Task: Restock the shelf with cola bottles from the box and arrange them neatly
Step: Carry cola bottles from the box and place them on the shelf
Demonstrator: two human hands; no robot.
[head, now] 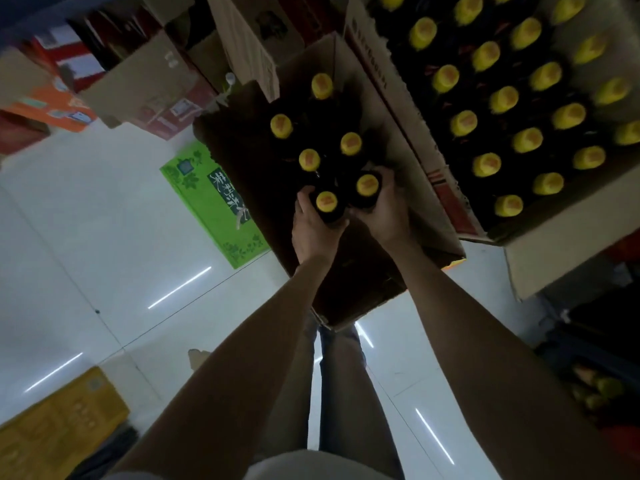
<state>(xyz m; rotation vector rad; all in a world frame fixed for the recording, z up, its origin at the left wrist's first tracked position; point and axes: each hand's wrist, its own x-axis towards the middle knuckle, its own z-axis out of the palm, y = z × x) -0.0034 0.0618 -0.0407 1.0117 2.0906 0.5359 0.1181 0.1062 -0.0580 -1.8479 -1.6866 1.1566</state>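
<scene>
An open cardboard box (408, 147) stands on the floor below me with several dark cola bottles with yellow caps in it. My left hand (313, 233) grips the neck of one bottle (326, 201) at the box's near end. My right hand (384, 213) grips the bottle (367, 186) beside it. Other capped bottles (309, 159) stand further in the box. To the right, a larger tray-like box (554, 237) holds several rows of the same yellow-capped bottles (504, 99).
A green carton (214, 202) lies on the white tiled floor left of the box. Cardboard and red cartons (138, 81) are stacked at the top left. A yellow crate (59, 420) sits at bottom left. My legs (343, 393) stand just behind the box.
</scene>
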